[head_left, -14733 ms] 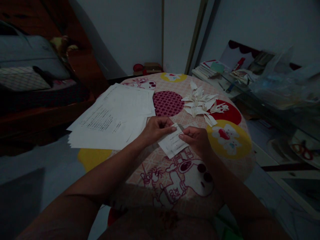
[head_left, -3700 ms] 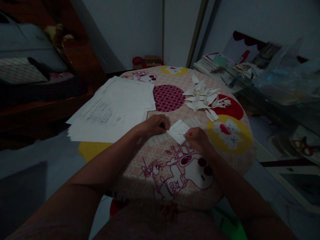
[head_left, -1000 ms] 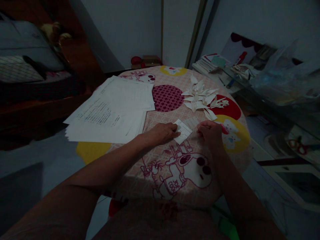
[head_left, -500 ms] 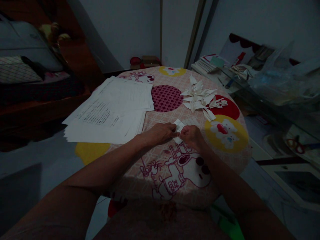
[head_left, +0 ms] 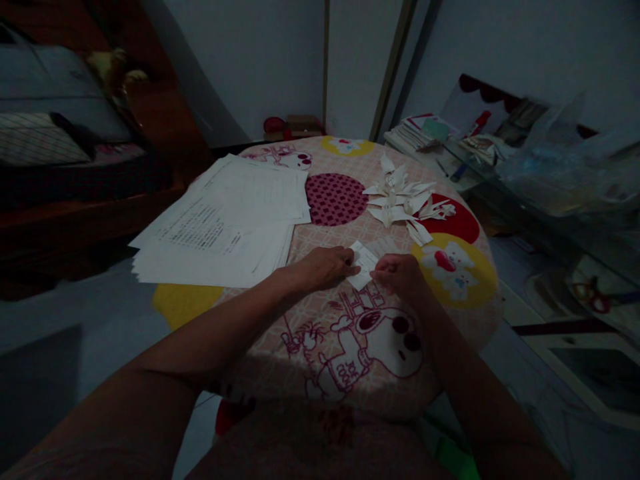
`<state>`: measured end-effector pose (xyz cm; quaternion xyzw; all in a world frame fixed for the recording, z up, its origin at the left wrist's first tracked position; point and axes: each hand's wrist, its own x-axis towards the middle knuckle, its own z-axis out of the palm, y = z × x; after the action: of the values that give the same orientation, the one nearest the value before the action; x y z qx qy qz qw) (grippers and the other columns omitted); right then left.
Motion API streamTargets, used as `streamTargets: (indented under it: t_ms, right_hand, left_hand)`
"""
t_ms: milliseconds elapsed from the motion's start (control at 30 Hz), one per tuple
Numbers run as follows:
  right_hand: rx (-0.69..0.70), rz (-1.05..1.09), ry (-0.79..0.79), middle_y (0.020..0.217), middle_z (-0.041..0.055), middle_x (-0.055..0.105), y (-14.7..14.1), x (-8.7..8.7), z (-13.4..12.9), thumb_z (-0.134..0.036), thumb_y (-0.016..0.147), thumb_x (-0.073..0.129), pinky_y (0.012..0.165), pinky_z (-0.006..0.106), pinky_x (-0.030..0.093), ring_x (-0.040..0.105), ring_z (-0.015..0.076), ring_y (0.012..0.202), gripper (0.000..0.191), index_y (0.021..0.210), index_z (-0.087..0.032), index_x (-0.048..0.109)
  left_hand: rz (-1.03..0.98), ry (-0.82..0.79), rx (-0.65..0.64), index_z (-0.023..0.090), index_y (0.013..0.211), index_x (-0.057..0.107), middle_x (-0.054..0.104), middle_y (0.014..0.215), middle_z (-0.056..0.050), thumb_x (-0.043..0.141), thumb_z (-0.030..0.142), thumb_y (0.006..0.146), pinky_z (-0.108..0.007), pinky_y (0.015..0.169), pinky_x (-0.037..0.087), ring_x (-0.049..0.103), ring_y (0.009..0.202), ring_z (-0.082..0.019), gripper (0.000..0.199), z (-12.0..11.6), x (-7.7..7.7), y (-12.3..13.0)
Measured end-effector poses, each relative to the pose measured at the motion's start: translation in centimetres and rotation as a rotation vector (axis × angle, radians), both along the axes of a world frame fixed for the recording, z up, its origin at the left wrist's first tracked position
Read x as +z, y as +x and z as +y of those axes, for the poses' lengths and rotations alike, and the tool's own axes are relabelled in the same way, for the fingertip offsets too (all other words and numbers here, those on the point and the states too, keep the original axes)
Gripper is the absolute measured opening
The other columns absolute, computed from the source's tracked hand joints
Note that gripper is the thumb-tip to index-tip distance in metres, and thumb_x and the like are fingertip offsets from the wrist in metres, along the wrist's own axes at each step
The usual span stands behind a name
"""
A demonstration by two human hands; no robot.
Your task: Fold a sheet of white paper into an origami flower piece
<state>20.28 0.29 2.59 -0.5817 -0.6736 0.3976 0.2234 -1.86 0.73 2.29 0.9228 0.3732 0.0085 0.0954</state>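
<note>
A small folded square of white paper (head_left: pixel 364 264) lies on the cloth-covered table (head_left: pixel 320 347), turned like a diamond. My left hand (head_left: pixel 327 265) grips its left edge, thumb on top and fingers closed. At its right edge my right hand (head_left: pixel 401 275) is closed in a pinch, with the fingertips at the paper's edge. Beyond my hands lies a cluster of folded white paper flowers (head_left: pixel 395 193) with pointed petals. Left of my hands rests a thick stack of printed sheets (head_left: pixel 225 227).
A glass-topped side table (head_left: pixel 530 207) on the right bears plastic bags (head_left: pixel 550 167) and a pile of papers (head_left: pixel 417 130). A wooden bench (head_left: pixel 165 123) with cushions and bags stands at the left. The wall lies close behind the table.
My right hand has moved slightly right, and more of the paper square shows between my hands. My left hand stays at its left edge. The view has shifted a little.
</note>
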Motion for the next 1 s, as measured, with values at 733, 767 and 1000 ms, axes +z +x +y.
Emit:
streamTargets:
  t_ms: [733, 767, 1000]
  right_hand:
    - [0.138, -0.293, 0.2, 0.105, 0.0071, 0.079, -0.8, -0.8, 0.2, -0.029, 0.079, 0.07, 0.077, 0.029, 0.051, 0.072, 0.0211, 0.087, 0.027, 0.103, -0.023, 0.08]
    - [0.14, -0.3, 0.199, 0.105, 0.0074, 0.078, -0.8, -0.8, 0.2, -0.029, 0.08, 0.07, 0.077, 0.029, 0.051, 0.073, 0.0215, 0.088, 0.027, 0.104, -0.022, 0.08]
    - [0.154, -0.315, 0.179, 0.107, 0.0094, 0.078, -0.8, -0.8, 0.3, -0.027, 0.08, 0.07, 0.08, 0.029, 0.051, 0.073, 0.0225, 0.091, 0.028, 0.106, -0.02, 0.079]
  left_hand:
    - [-0.419, -0.061, 0.434, 0.018, 0.095, 0.062, 0.064, 0.09, -0.004, 0.065, 0.02, 0.074, -0.031, 0.075, 0.047, 0.058, 0.078, -0.017, 0.021, -0.1, -1.7, 1.3]
    - [-0.429, -0.07, 0.434, 0.018, 0.094, 0.063, 0.063, 0.089, -0.004, 0.064, 0.018, 0.072, -0.031, 0.075, 0.047, 0.058, 0.078, -0.017, 0.022, 0.1, -1.7, 1.1]
    - [-0.454, -0.157, 0.438, 0.015, 0.092, 0.068, 0.066, 0.084, -0.003, 0.062, 0.008, 0.064, -0.028, 0.07, 0.048, 0.059, 0.073, -0.015, 0.029, 1.3, -1.2, -0.2]
